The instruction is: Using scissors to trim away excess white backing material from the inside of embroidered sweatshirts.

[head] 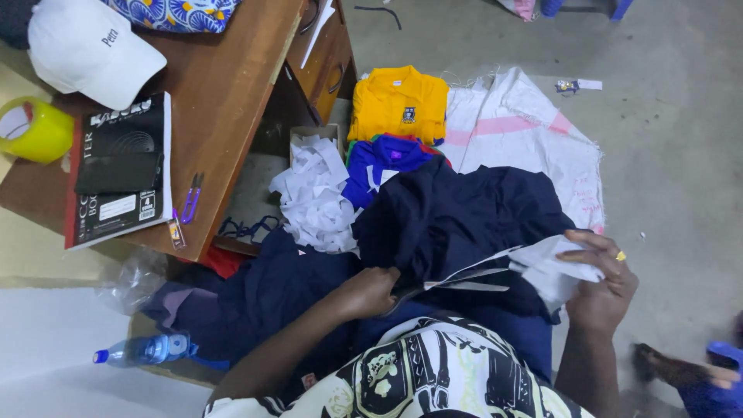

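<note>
The left hand [371,290] gripped scissors [457,280], fingers closed round the handles, blades open against white paper [553,263]. The right hand [604,282] pinched that paper, fingers curled over its edge. Both rested over navy cloth [457,213] on the lap, beside the counter [224,85].

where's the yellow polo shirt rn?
Head view, upper centre: the yellow polo shirt lies folded on the floor, atop the blue shirt, beside the white sack, right of the wooden desk.
</note>
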